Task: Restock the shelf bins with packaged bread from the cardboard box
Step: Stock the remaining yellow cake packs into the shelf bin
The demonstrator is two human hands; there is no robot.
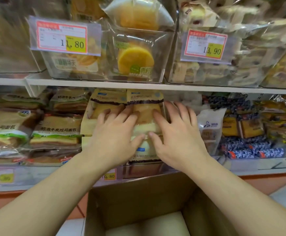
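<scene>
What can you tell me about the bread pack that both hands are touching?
The bread pack is a see-through plastic wrapper with a pale tan top band, a dark dotted stripe and golden bread showing inside. It lies flat on top of a stack of the same packs in the lower shelf bin, beside a matching pack on its left. The left hand and right hand both rest on it with fingers spread flat, pressing rather than gripping it.

Price tags (62, 36): 11.80, 13.90 (upper bins); bread pack (58, 129): 吐司面包.
</scene>
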